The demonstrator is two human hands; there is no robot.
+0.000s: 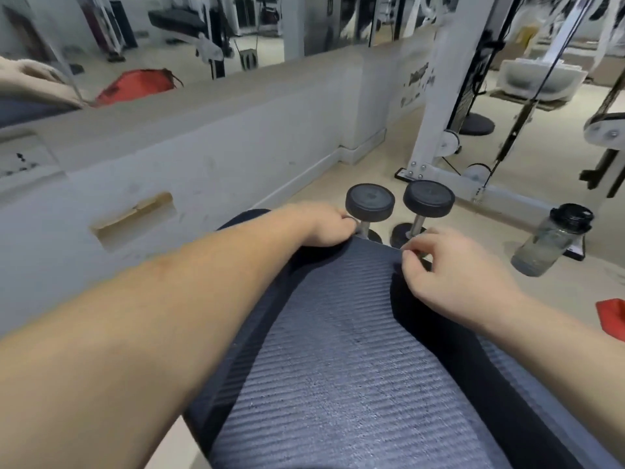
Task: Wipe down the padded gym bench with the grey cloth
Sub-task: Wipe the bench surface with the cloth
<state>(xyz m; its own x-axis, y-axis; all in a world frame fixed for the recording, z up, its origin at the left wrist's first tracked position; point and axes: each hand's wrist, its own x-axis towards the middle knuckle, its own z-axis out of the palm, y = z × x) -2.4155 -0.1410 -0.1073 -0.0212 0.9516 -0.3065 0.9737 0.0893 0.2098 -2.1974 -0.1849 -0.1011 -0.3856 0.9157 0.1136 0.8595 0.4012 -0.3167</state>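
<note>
The grey ribbed cloth (pixel 338 350) lies spread lengthwise over the dark padded gym bench (pixel 443 336), covering most of its top. Dark padding shows along both sides of the cloth and at the far left end. My left hand (pixel 324 226) is closed on the cloth's far left corner. My right hand (pixel 449 269) pinches the far right corner between thumb and fingers. Both forearms reach forward over the bench.
Two black dumbbells (pixel 370 201) (pixel 429 198) stand upright on the floor just past the bench's far end. A clear water bottle (pixel 551 245) stands to the right, a red object (pixel 612 316) near the right edge. A white cable machine (pixel 436 113) rises behind; a low wall (pixel 203 147) runs along the left.
</note>
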